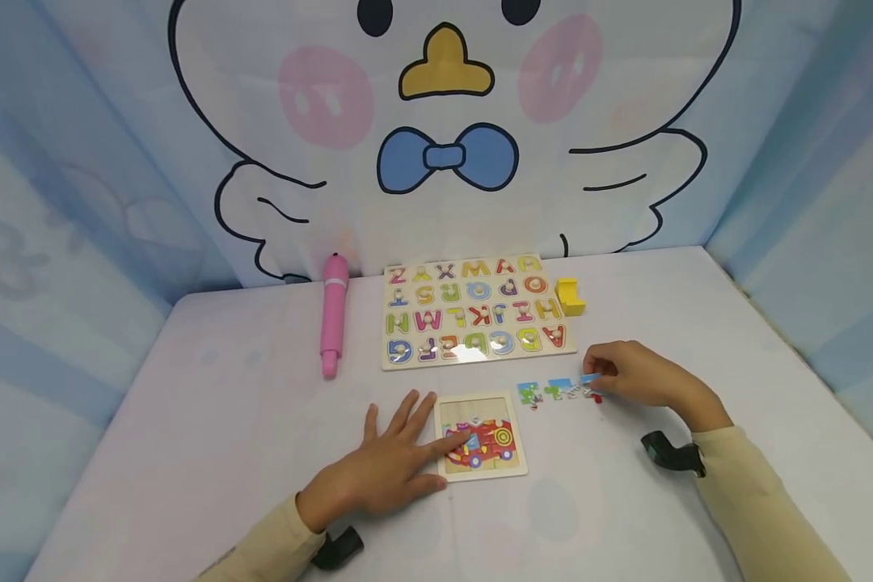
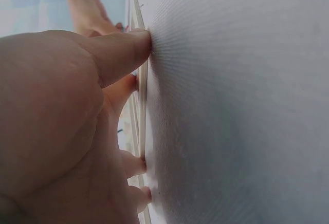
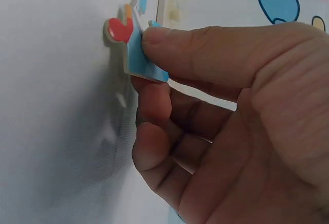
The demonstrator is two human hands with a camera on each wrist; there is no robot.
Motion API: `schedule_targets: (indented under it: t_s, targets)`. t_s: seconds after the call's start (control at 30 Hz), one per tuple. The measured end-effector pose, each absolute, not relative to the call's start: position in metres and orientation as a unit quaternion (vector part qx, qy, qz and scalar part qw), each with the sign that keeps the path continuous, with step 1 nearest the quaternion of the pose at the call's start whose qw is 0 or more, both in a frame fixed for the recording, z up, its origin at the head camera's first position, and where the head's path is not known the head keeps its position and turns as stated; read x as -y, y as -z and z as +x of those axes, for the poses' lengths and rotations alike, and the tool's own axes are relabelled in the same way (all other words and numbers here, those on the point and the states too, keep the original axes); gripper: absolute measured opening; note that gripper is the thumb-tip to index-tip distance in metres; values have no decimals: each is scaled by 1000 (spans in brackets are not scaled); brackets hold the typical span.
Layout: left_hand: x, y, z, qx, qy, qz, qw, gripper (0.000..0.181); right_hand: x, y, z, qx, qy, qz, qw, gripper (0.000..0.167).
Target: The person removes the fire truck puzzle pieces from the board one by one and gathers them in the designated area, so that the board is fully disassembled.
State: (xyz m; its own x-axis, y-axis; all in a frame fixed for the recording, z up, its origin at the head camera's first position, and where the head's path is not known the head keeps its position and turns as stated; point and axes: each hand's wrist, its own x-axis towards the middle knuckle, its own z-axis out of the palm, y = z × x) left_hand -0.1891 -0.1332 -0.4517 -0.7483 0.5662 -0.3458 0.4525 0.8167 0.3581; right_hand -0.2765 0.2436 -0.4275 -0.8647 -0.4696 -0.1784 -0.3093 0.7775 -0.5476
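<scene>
Wooden A–Z board (image 1: 436, 363) beyond both hands: left (image 1: 381, 469) wide-fingered on puzzle tray (image 1: 487, 474), right (image 1: 636, 376) tight on blue piece (image 3: 139, 57)

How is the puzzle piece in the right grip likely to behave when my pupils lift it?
The puzzle piece looks stiff: it shows no bend in the right grip. It is probably light, being thin and small enough for a pinch. Its flat shape suggests it would slide rather than roll.

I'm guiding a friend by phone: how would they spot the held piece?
On the table, find the alphabet board. Below its right end in the head view are puzzle pieces. Choose the rightmost piece, blue with a red tab, the only one the right hand pinches.
</scene>
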Motion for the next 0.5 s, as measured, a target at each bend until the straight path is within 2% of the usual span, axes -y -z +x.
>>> schedule_targets:
  t_s: [0.5]
  targets:
    - [132, 452, -188, -927, -127, 277, 220, 63, -245, 435, -280, -939, 241, -196, 147, 7]
